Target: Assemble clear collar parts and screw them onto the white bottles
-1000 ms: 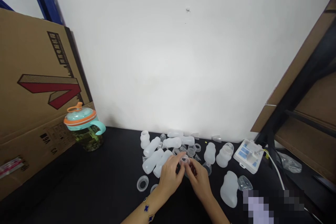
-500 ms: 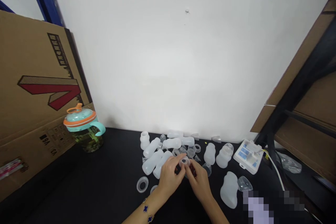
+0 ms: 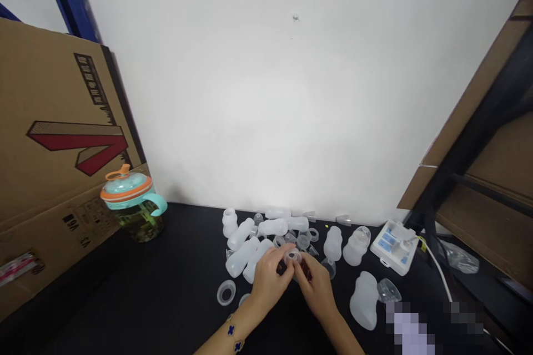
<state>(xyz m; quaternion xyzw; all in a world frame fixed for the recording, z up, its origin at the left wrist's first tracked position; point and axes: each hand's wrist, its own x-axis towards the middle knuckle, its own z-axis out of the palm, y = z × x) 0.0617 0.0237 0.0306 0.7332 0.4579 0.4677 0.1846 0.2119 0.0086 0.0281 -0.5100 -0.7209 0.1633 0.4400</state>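
My left hand [image 3: 268,276] and my right hand [image 3: 316,285] meet at the front of a pile of baby bottle parts. Between their fingertips is a small translucent bottle collar ring [image 3: 293,255]; whether a nipple sits inside it I cannot tell. Both thumbs press near its lower edge. Milky bottles [image 3: 242,257] lie heaped just behind and left of my left hand. Another collar ring [image 3: 226,292] lies flat on the black table, left of my left wrist. Beyond my right hand, a bottle [image 3: 332,243] lies beside a clear dome cap [image 3: 328,268].
To the right are a capped bottle [image 3: 357,246], a loose bottle [image 3: 363,300], a clear cap [image 3: 388,290] and a white case [image 3: 394,247] with a cable. A teal-lidded jug [image 3: 135,202] stands at left by a cardboard box [image 3: 54,94]. A white wall [image 3: 266,94] closes the back.
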